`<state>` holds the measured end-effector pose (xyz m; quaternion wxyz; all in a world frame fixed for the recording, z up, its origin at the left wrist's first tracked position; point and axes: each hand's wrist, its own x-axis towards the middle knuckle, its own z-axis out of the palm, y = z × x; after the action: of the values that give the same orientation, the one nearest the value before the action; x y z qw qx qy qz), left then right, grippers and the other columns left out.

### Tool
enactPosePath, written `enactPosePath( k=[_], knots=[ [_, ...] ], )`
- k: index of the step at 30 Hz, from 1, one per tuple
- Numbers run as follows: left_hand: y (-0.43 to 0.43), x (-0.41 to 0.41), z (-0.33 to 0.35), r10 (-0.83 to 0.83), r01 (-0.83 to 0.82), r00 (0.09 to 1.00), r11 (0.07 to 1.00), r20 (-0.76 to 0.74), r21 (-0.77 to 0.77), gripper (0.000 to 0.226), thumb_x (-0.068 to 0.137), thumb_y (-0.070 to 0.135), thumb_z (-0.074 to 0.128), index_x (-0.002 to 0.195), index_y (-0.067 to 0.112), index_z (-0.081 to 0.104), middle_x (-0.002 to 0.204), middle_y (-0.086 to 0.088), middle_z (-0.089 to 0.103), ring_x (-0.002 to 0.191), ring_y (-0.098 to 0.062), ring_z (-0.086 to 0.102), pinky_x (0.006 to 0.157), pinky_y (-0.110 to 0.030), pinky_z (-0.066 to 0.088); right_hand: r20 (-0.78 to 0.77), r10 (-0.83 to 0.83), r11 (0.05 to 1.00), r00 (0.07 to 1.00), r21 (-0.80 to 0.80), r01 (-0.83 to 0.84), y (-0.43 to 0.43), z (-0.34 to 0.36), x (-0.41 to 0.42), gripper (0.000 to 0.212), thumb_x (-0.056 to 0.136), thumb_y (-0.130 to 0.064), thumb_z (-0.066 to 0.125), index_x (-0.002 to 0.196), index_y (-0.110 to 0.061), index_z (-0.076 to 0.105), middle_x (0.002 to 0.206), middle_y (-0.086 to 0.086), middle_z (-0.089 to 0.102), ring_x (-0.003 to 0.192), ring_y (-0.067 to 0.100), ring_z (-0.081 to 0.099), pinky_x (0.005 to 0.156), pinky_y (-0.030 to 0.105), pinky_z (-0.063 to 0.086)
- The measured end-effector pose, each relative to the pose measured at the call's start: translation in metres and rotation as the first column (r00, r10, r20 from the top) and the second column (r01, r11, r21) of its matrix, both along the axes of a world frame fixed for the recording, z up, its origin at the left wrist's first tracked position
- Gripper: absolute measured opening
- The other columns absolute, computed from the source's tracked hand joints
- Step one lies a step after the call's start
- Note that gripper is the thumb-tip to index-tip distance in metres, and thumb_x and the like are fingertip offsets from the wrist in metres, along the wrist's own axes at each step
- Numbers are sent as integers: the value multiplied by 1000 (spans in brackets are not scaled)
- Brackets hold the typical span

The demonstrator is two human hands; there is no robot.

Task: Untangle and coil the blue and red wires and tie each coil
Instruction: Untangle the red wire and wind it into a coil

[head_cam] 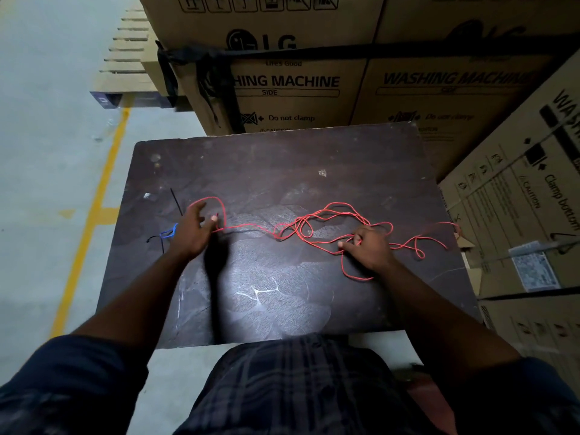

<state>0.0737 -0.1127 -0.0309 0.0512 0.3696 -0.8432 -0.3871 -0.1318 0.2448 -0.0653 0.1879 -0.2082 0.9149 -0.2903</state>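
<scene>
A long red wire (pixel 317 221) lies tangled in loose loops across the middle and right of the dark table (pixel 282 293). My left hand (pixel 193 229) pinches the wire's left end, where it forms a small loop. My right hand (pixel 367 246) grips strands of the red wire near the right tangle. A small blue wire coil (pixel 168 232) sits on the table just left of my left wrist, partly hidden by it, with a black tie around it.
A thin black tie (pixel 176 201) lies on the table beyond my left hand. Stacked washing machine cartons (pixel 288 83) stand behind the table, and more cartons (pixel 518 215) crowd its right edge. A yellow line (pixel 94 202) runs along the floor at left.
</scene>
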Motion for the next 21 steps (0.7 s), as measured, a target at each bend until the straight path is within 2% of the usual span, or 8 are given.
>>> enactPosePath(
  k=[3,7,8,10,13,16,18,21],
  knots=[
    [26,-8,-3,-164,163,985,986,50,25,44,91,29,58,130,7,55,128,-11,59,109,-25,60,95,-32,43,0,30,998,1000,-52,-30,-10,0,8,43,73,-38,78,57,-17,44,67,4,55,64,19,50,61,32,37],
    [60,-22,-4,-394,398,913,917,108,-12,34,89,29,54,112,8,67,116,-10,67,110,-25,61,93,-26,40,-62,201,980,978,22,-200,-26,4,18,23,67,-18,62,57,-22,42,65,-4,53,67,19,50,73,36,44],
    [65,-25,-6,-417,422,902,906,112,-32,29,90,24,57,111,8,68,115,-10,67,108,-25,61,91,-24,40,-31,224,974,974,34,-223,-30,4,19,17,64,-12,59,62,-22,46,69,-4,56,71,21,54,75,36,45],
    [75,-33,-10,-422,431,900,899,109,-75,28,89,20,59,115,9,66,117,-11,66,107,-26,61,91,-25,40,79,264,959,961,85,-270,-37,5,25,25,63,-3,58,78,-22,54,83,-1,64,82,23,60,75,34,48],
    [89,-49,-13,-448,465,881,879,149,-106,42,86,19,66,126,9,58,125,-14,61,117,-31,55,101,-34,39,239,322,931,916,98,-353,-47,6,36,35,65,1,62,94,-18,58,94,1,68,87,18,61,79,32,51],
    [92,-59,-21,-465,505,831,861,304,-64,47,82,29,69,125,15,56,121,-13,64,114,-33,57,96,-39,46,377,256,962,890,-6,-274,-54,7,45,22,70,-4,60,87,-18,63,85,0,70,75,15,63,68,26,51],
    [91,-61,-23,-435,495,826,864,357,-95,28,79,32,67,105,23,64,106,-8,69,103,-31,62,86,-39,51,325,191,980,926,-6,-200,-56,7,44,18,72,-8,56,82,-20,64,81,-2,70,70,14,60,62,21,46],
    [89,-57,-20,-391,445,866,887,311,-125,5,78,23,65,80,28,65,90,-4,70,91,-28,65,77,-36,53,204,96,995,974,-47,-89,-56,6,32,27,75,-4,53,94,-20,62,84,3,69,77,20,62,69,28,48]
  ],
)
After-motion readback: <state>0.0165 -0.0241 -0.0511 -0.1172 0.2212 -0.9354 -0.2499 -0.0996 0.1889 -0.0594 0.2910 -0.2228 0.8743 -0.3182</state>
